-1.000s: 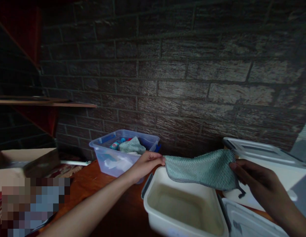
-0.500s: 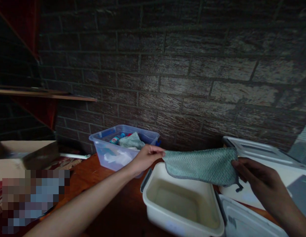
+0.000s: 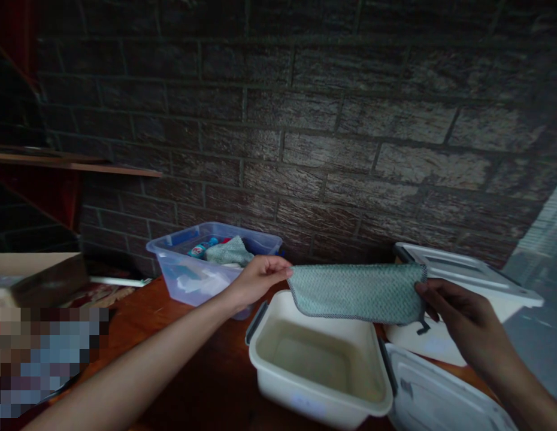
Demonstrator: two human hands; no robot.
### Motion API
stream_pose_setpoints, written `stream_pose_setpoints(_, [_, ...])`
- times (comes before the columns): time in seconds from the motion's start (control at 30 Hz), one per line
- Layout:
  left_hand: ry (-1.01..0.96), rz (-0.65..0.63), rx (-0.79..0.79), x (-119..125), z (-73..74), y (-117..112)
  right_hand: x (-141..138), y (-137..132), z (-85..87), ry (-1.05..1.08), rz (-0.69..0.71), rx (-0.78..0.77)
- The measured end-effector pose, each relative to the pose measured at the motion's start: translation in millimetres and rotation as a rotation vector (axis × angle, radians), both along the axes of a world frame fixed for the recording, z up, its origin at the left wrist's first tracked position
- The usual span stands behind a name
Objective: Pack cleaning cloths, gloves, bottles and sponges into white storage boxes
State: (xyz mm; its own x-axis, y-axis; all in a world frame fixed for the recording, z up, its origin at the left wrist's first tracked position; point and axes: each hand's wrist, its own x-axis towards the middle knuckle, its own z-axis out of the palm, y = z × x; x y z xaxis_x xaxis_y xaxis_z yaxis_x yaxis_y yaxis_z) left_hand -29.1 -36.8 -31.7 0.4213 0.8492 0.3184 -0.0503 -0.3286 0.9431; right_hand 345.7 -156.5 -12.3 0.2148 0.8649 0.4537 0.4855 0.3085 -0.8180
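A green textured cleaning cloth (image 3: 357,293) with a dark edge hangs stretched between my two hands. My left hand (image 3: 263,276) pinches its upper left corner. At the right end, my right hand (image 3: 460,308) grips the cloth near its upper corner, and a small dark loop dangles beside those fingers. Below the cloth stands a white plastic bin (image 3: 318,371) without its lid, and no items show inside it. Its far rim is partly hidden by the cloth.
A clear bluish bin (image 3: 184,278) holding another green cloth (image 3: 229,251) and bottles stands at the back left. At right are a lidded white bin (image 3: 467,269) and a loose lid (image 3: 440,389). A cardboard box (image 3: 49,278) sits far left, below a wooden shelf (image 3: 76,164).
The cloth is pulled straighter along its top edge, still held by both hands. The whole view has shifted slightly, so the bins appear further left.
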Motion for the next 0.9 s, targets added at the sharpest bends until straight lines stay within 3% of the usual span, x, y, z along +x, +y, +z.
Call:
stream_pose_setpoints(0.07, [-0.003, 0.017, 0.063, 1, -1.8, 1, 1, 1, -1.2, 0.029, 0.027, 0.004])
stream_pose_setpoints(0.13, [-0.100, -0.018, 0.027, 5, -5.2, 1, 1, 3, -3.4, 0.076, 0.055, 0.006])
stream_pose_setpoints(0.3, [-0.505, -0.189, -0.438, 26, -10.2, -7, -10, 10, -6.2, 0.336, 0.100, 0.007])
stream_pose_setpoints(0.43, [-0.583, -0.243, -0.779, 35, -1.9, -16, -35, 13, -2.8, 0.522, 0.060, -0.080])
stream_pose_setpoints(0.5, [-0.596, -0.306, -0.873, 34, 2.7, -22, -44, 14, -1.2, 0.570, 0.045, -0.108])
stream_pose_setpoints(0.57, [-0.597, -0.330, -0.888, 32, 3.8, -29, -49, 16, -0.7, 0.608, 0.032, -0.124])
stream_pose_setpoints(0.7, [-0.535, -0.229, -0.766, 28, -7.4, -37, -48, 19, -2.8, 0.622, 0.023, -0.107])
stream_pose_setpoints(0.9, [-0.347, -0.183, -0.556, 19, -21.6, -28, -41, 16, -5.2, 0.576, 0.027, -0.147])
